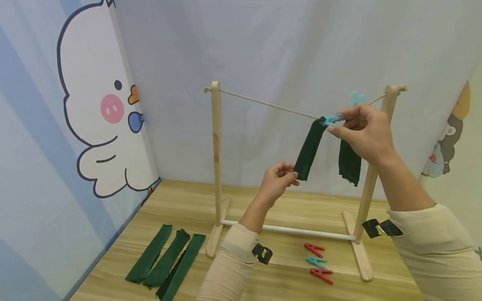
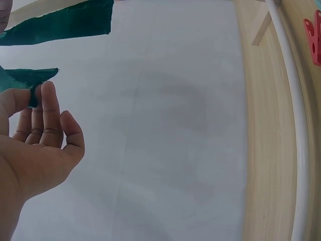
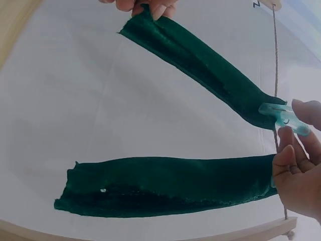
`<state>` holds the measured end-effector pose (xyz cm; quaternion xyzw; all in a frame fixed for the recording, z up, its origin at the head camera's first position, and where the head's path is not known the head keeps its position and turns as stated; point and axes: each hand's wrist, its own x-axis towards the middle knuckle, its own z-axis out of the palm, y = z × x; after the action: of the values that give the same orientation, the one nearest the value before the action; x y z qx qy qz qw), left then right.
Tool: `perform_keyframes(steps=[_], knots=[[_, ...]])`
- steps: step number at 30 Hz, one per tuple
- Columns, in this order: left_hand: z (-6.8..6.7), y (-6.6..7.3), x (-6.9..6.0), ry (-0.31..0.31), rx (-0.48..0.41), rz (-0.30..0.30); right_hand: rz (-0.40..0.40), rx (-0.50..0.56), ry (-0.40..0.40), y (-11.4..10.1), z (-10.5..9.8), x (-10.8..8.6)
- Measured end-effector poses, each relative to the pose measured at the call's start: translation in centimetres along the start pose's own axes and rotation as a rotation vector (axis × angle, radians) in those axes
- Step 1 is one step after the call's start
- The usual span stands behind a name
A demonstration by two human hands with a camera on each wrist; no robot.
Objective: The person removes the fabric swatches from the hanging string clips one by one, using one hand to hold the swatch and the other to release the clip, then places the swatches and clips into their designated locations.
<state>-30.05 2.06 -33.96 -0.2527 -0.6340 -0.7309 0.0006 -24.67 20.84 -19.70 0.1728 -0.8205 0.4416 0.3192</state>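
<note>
A dark green cloth strip (image 1: 311, 148) hangs slantwise from the rope (image 1: 269, 104). At its lower end my left hand (image 1: 276, 184) pinches the edge between thumb and fingers, also seen in the left wrist view. Up at the rope, my right hand (image 1: 370, 131) pinches a light blue clothespin (image 1: 332, 120) by its handles. In the right wrist view the jaws of this clothespin (image 3: 273, 108) lie over the strip's top at the rope. Another green strip (image 1: 349, 163) hangs to the right, its upper part hidden by my right hand. Above that hand shows a blue clothespin (image 1: 357, 98).
Wooden posts (image 1: 216, 154) hold the rope, joined low down by a white bar (image 1: 290, 230). Several green strips (image 1: 150, 255) lie on the table (image 1: 180, 194) at left. Red clothespins (image 1: 321, 275) and a blue clothespin (image 1: 316, 262) lie in front of the bar.
</note>
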Motion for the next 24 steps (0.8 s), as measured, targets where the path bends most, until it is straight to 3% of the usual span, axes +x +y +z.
perform_keyframes(steps=[9,24], knots=[[-0.73,0.26,-0.19,-0.002,0.013,0.005,-0.064,0.104,0.133,0.79,0.91,0.13],[-0.39,0.14,-0.83,-0.12,0.01,0.049,-0.061,0.255,0.222,0.24,0.47,0.41]])
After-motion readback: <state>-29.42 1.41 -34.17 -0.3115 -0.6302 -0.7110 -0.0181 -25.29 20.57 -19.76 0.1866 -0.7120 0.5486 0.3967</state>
